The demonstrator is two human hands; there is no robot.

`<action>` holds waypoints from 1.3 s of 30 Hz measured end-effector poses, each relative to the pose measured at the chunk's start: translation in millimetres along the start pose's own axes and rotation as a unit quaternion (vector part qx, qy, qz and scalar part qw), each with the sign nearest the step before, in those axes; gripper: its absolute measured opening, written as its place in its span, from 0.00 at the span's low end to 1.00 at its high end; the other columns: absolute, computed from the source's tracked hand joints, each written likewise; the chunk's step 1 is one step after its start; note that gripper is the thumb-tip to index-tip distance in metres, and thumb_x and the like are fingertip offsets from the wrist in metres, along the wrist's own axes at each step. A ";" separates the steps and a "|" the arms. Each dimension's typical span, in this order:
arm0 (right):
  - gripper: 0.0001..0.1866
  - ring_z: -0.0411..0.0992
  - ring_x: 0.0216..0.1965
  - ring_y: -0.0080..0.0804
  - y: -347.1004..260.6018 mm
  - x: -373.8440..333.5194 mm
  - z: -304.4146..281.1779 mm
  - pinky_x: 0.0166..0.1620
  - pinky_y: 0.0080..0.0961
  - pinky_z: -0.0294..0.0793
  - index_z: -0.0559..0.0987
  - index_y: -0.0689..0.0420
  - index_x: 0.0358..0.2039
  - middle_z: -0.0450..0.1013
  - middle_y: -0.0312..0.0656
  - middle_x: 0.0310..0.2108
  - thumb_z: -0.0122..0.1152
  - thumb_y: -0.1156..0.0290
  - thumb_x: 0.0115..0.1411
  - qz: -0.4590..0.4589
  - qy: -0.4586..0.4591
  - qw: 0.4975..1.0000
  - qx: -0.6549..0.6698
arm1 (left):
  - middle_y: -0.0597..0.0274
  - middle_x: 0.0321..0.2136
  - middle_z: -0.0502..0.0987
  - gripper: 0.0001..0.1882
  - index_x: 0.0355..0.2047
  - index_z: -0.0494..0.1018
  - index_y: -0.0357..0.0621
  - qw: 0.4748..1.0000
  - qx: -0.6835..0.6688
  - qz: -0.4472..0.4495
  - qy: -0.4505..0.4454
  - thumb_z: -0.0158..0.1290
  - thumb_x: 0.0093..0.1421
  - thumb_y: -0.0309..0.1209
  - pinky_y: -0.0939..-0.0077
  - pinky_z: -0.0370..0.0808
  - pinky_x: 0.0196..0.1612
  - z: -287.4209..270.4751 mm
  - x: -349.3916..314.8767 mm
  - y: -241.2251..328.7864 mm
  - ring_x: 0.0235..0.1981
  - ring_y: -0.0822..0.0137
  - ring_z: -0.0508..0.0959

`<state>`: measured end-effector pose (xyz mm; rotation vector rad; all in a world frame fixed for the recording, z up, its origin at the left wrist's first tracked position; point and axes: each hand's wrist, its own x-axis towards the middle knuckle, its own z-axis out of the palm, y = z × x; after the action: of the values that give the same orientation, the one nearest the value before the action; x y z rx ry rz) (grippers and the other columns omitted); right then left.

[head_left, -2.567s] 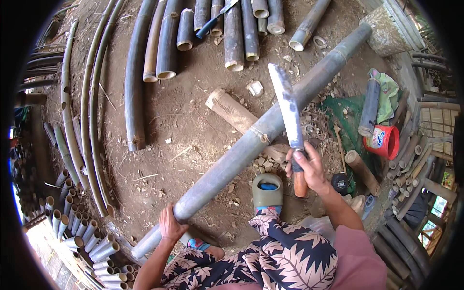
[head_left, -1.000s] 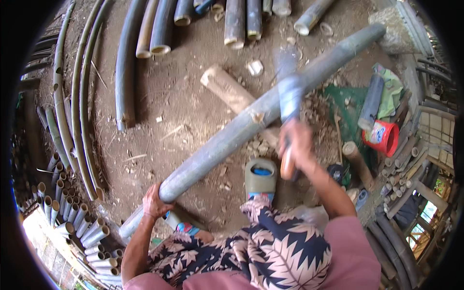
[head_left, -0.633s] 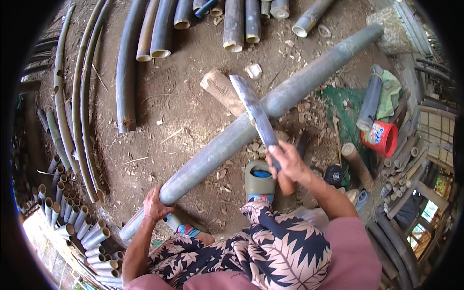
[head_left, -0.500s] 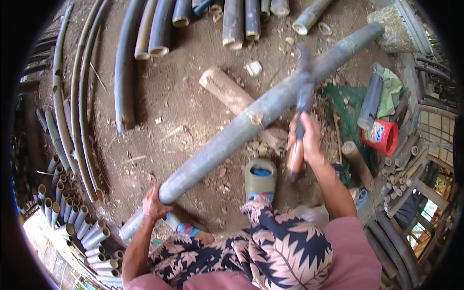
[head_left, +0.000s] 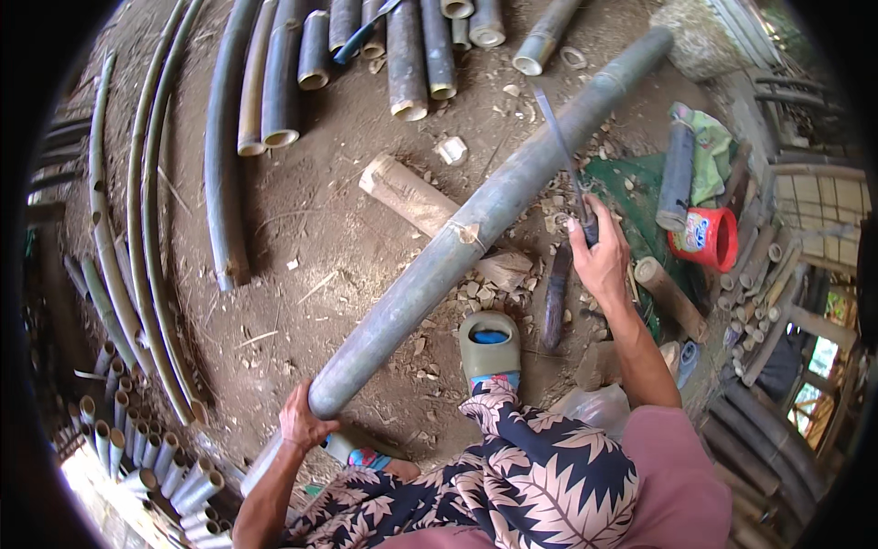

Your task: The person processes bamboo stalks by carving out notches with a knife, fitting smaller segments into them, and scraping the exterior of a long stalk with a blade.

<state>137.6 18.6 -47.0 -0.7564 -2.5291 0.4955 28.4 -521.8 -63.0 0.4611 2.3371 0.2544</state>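
A thick grey-green bamboo pole [head_left: 402, 316] slants from near my left knee up to the far right, crossing a short pale log [head_left: 402, 190] on the ground. At its near end, my left hand [head_left: 302, 419] grips the pole, thumb toward me. My right hand [head_left: 599, 247], right of the pole, is closed round the dark handle of a long narrow-bladed tool [head_left: 560, 137]. Its blade points away and crosses in front of the pole; knife or saw, I cannot tell. Beside that hand a dark, long-shaped object [head_left: 555, 297] lies on the dirt.
Cut bamboo lengths [head_left: 405, 73] lie at the far side; long thin poles [head_left: 146, 210] run along the left. On the right are a red container [head_left: 722, 240], a green net [head_left: 631, 178] and stacked bamboo pieces [head_left: 764, 274]. Chips are scattered round my clog [head_left: 489, 352].
The tool in my right hand was blurred and more upright; its blade now leans left and shows thin. The dark object beside it shows separately on the ground. The whole view has shifted slightly.
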 end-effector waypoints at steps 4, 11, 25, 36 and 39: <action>0.16 0.74 0.31 0.44 -13.8 -16.6 19.3 0.35 0.38 0.73 0.75 0.60 0.43 0.73 0.46 0.29 0.59 0.61 0.62 0.136 -0.078 0.988 0.011 | 0.47 0.46 0.75 0.45 0.55 0.67 0.44 1.000 -0.011 -0.002 -0.014 0.68 0.35 0.42 0.53 0.75 0.52 -11.0 -4.8 24.4 0.48 0.45 0.77; 0.33 0.70 0.17 0.37 -67.7 -86.0 57.2 0.19 0.37 0.70 0.71 0.58 0.26 0.69 0.44 0.17 0.40 0.37 0.68 -0.235 -0.152 0.960 0.002 | 0.45 0.45 0.76 0.43 0.55 0.66 0.41 0.999 0.004 0.000 -0.037 0.67 0.38 0.43 0.53 0.75 0.50 -11.5 -2.4 27.2 0.47 0.44 0.77; 0.31 0.75 0.20 0.48 -76.2 -65.3 52.1 0.23 0.44 0.74 0.72 0.58 0.29 0.74 0.52 0.19 0.42 0.39 0.68 0.012 -0.246 0.967 -0.064 | 0.40 0.42 0.79 0.45 0.54 0.67 0.38 0.991 -0.024 0.026 -0.127 0.66 0.38 0.50 0.54 0.76 0.50 -25.2 5.8 11.2 0.44 0.43 0.80; 0.32 0.76 0.23 0.50 -71.4 -65.0 53.4 0.25 0.45 0.76 0.73 0.59 0.29 0.74 0.52 0.21 0.42 0.40 0.68 0.029 -0.160 0.982 -0.093 | 0.41 0.48 0.76 0.53 0.61 0.60 0.37 0.985 -0.041 0.125 -0.111 0.70 0.37 0.46 0.56 0.78 0.49 -14.3 11.1 -3.1 0.46 0.46 0.80; 0.32 0.77 0.25 0.48 -52.8 -58.1 57.9 0.26 0.44 0.76 0.73 0.57 0.28 0.76 0.54 0.25 0.42 0.38 0.67 0.110 -0.192 0.968 -0.117 | 0.41 0.52 0.71 0.56 0.64 0.52 0.40 0.990 0.057 0.132 -0.012 0.70 0.39 0.43 0.53 0.79 0.47 -3.1 -4.8 29.6 0.47 0.42 0.78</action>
<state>129.0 -68.7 -89.6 -1.1328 -2.9145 0.4569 36.9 -496.8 -48.5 0.8276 2.2735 0.2393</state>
